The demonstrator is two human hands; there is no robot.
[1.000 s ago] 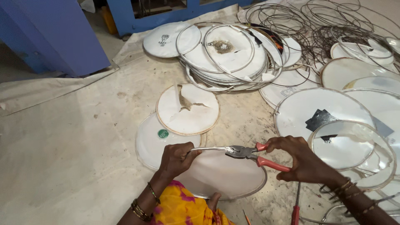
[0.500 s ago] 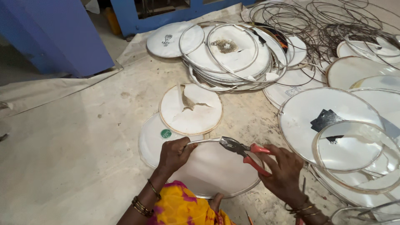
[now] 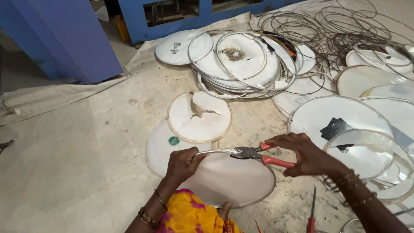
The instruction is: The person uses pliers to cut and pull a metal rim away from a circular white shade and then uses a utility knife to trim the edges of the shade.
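Status: we have the right hand (image 3: 308, 155) wrapped shut around the red handles of the pliers (image 3: 254, 154), handles squeezed close together, nose pointing left. The plier nose bites the end of a metal hoop (image 3: 211, 152), a thin silver strip that runs from the nose to the left hand (image 3: 183, 163). Left hand is closed on that strip, thumb on top, pinning it at the rim of the white drumhead (image 3: 228, 181) that lies flat on the floor right in front of us, just past the yellow cloth (image 3: 189, 211) on our lap.

Change versus half a second ago: the right hand has lifted and moved right, so the pliers now sit nearly level instead of angled down towards us. Against the one-second frame the pose is close to the same, so this reads as a rocking or re-gripping stroke on the hoop, not a release. Left hand has hardly shifted. We judge the hoop is partly free of the drumhead; how much of it remains seated, we cannot tell.

Around it: a torn drumhead (image 3: 199, 116) just beyond, overlapping a drumhead with a green sticker (image 3: 166, 144). A stack of drumheads (image 3: 241, 64) further back, a tangle of wire hoops (image 3: 336, 30) top right, a red-handled screwdriver (image 3: 311, 215) by the right forearm.
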